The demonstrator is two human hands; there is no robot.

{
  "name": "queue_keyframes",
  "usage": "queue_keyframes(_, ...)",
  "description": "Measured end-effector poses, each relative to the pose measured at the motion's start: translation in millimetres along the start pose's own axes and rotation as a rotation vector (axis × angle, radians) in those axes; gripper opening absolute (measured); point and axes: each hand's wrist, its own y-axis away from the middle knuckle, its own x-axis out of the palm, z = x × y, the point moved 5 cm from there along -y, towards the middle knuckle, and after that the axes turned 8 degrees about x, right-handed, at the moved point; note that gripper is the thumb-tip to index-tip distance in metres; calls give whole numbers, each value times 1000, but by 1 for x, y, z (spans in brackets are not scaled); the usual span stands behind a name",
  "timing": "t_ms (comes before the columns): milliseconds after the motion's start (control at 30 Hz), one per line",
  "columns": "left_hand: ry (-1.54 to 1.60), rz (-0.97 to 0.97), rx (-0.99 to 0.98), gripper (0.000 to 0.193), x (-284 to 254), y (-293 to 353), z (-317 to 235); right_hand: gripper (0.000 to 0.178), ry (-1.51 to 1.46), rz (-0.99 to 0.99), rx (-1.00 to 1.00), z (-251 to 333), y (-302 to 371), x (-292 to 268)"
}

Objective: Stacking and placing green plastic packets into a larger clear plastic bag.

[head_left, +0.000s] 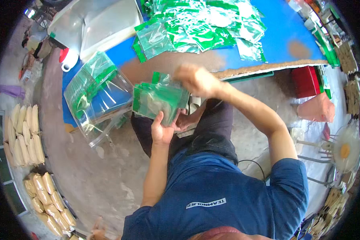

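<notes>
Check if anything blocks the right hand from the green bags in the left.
Nothing visible does. The right hand, blurred, is at the upper right edge of the green bags in the left hand.

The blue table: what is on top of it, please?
On the blue table I see a pile of green-and-clear packets, a large clear bag over its left corner, and a grey object, far left. What lies beneath the pile is covered and cannot be seen.
</notes>
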Motion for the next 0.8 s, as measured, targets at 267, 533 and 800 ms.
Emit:
queue_keyframes(267, -20, 31, -42, 54, -44, 7, -4, 61, 339, -202, 155, -21, 31, -6)
queue_keyframes(533, 42, 289, -110, 59, -12, 6, -12, 31, -984, -100, 860, 19, 26, 24)
queue_keyframes(800, -41, 142, -92, 59, -20, 18, -18, 55, 536, -245, 392, -83, -16, -21)
